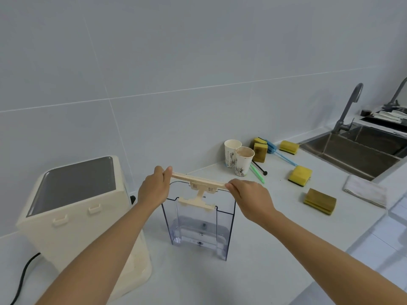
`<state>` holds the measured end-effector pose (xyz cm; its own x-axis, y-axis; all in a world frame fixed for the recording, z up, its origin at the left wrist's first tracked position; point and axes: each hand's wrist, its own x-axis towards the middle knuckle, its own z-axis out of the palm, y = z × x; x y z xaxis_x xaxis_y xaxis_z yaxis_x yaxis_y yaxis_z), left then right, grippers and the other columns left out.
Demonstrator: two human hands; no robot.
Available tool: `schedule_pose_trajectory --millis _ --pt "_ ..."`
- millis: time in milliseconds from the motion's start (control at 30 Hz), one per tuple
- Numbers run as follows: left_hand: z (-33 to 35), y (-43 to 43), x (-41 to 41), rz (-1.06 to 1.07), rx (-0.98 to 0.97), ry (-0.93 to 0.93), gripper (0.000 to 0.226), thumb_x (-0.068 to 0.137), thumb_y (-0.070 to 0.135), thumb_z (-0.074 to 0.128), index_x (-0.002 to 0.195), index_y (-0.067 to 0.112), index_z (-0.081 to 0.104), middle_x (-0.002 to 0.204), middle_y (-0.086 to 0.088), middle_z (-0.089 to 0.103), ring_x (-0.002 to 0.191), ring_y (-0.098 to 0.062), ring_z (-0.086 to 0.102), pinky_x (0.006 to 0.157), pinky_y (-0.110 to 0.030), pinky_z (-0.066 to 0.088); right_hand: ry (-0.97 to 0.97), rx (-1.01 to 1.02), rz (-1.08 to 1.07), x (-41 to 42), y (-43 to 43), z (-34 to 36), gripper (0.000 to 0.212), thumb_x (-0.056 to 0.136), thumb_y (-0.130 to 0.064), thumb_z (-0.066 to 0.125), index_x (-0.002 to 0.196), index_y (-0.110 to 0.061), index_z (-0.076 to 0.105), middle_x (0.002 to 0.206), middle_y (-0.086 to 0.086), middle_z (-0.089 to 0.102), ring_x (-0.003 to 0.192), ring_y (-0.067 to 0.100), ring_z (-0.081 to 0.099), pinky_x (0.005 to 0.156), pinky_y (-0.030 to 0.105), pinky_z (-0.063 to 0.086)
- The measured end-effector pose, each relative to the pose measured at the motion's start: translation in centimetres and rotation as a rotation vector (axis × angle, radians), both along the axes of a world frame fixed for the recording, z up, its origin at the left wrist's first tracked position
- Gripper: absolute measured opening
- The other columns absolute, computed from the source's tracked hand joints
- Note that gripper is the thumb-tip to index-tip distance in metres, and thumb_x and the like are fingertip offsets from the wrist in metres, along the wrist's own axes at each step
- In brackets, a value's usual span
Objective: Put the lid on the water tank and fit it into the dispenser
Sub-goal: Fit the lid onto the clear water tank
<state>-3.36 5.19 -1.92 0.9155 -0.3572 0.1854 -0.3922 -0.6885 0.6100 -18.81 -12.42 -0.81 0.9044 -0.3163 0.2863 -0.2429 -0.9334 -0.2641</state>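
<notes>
A clear plastic water tank [199,227] stands upright and open on the white counter in the middle. Just above its rim I hold the cream lid [198,180] level, seen edge-on, with a cream bracket hanging from its underside into the tank's mouth. My left hand [155,188] pinches the lid's left end and my right hand [248,195] pinches its right end. The cream dispenser [77,212] with a dark grey top stands to the left of the tank, apart from it.
Two paper cups [239,159] stand behind the tank near the wall. Several yellow sponges [300,175] and a blue brush [279,154] lie to the right. A folded cloth [365,192] lies beside the steel sink [356,150]. The dispenser's black cable [22,280] trails at lower left.
</notes>
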Motion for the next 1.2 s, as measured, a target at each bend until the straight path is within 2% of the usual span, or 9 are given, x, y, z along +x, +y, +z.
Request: schedule_pose_trajectory --millis 167,333,500,600,667,833,900,1000,1200 --pt "-1.5 1.5 -1.6 -0.013 0.048 -0.029 0.035 0.097 0.035 0.022 0.082 0.007 0.037 0.056 -0.002 0.04 0.06 -0.027 0.043 0.059 -0.033 0.032 0.008 -0.164 0.095 -1.3 0.6 -1.8 0.037 0.096 -0.038 0.028 0.098 -0.012 0.055 0.069 0.003 0.051 0.061 0.03 0.047 0.046 0.028 0.028" --pt "-3.1 2.5 -2.4 -0.026 0.117 -0.006 0.029 0.097 0.032 0.023 0.087 0.009 0.036 0.056 0.0 0.041 0.067 -0.027 0.048 0.062 -0.033 0.034 0.065 -0.4 0.044 -2.3 1.2 -2.3 0.02 0.073 -0.037 0.059 0.066 -0.018 0.057 0.043 -0.005 0.02 0.033 0.018 0.017 0.041 0.018 -0.01" --pt "-3.4 2.6 -2.9 -0.026 0.118 0.013 0.03 0.098 0.031 0.023 0.092 0.006 0.039 0.054 0.0 0.04 0.064 -0.028 0.047 0.06 -0.032 0.032 0.029 -0.427 0.055 -2.3 1.4 -2.8 0.026 0.067 -0.036 0.074 0.072 -0.016 0.058 0.041 -0.004 0.011 0.031 0.017 0.014 0.042 0.018 -0.012" --pt "-3.3 2.5 -3.0 -0.012 0.092 0.058 0.04 0.097 0.031 0.023 0.103 -0.001 0.044 0.055 -0.001 0.04 0.066 -0.029 0.047 0.061 -0.033 0.032 0.062 -0.415 0.09 -2.3 1.4 -3.2 0.027 0.09 -0.034 0.05 0.103 -0.01 0.053 0.053 0.001 0.04 0.046 0.024 0.036 0.039 0.022 0.008" --pt "-3.2 2.4 -3.3 0.0 0.052 0.109 0.042 0.097 0.032 0.023 0.112 -0.001 0.044 0.062 -0.004 0.045 0.073 -0.031 0.05 0.064 -0.033 0.032 0.138 -0.242 0.07 -2.4 1.8 -2.7 0.037 0.096 -0.037 0.028 0.12 -0.012 0.041 0.072 0.009 0.054 0.061 0.029 0.044 0.043 0.025 0.021" --pt "-2.1 1.3 -4.8 0.106 -0.28 0.36 0.058 0.094 0.035 0.036 0.142 0.009 0.019 0.125 -0.015 0.052 0.112 -0.031 0.048 0.091 -0.038 0.036 0.141 0.099 -0.067 -2.1 1.6 -1.9 0.052 0.094 -0.046 0.027 0.137 -0.018 0.026 0.109 0.014 0.066 0.093 0.035 0.061 0.075 0.039 0.049" --pt "-2.0 0.7 -5.5 0.153 -0.423 0.469 0.067 0.091 0.038 0.042 0.145 0.011 0.011 0.145 -0.014 0.037 0.131 -0.031 0.037 0.103 -0.039 0.031 0.155 0.372 -0.085 -1.6 1.3 -1.8 0.058 0.092 -0.048 0.03 0.141 -0.018 0.021 0.128 0.017 0.057 0.11 0.035 0.055 0.089 0.041 0.044" --pt "-2.1 -0.4 -6.5 0.205 -0.52 0.558 0.078 0.088 0.038 0.049 0.146 0.012 0.003 0.153 -0.012 0.023 0.137 -0.03 0.029 0.109 -0.04 0.028 0.169 0.746 -0.071 -0.9 0.7 -2.1 0.065 0.092 -0.045 0.035 0.145 -0.014 0.014 0.147 0.016 0.036 0.13 0.033 0.04 0.105 0.038 0.032" --pt "-2.2 -2.1 -7.4 0.305 -0.565 0.704 0.089 0.085 0.038 0.055 0.145 0.01 -0.004 0.152 -0.015 0.024 0.134 -0.035 0.034 0.106 -0.045 0.031 0.134 1.092 -0.088 -0.1 0.4 -2.2 0.06 0.09 -0.041 0.045 0.141 -0.015 0.029 0.143 0.009 0.039 0.126 0.025 0.04 0.111 0.041 0.033"
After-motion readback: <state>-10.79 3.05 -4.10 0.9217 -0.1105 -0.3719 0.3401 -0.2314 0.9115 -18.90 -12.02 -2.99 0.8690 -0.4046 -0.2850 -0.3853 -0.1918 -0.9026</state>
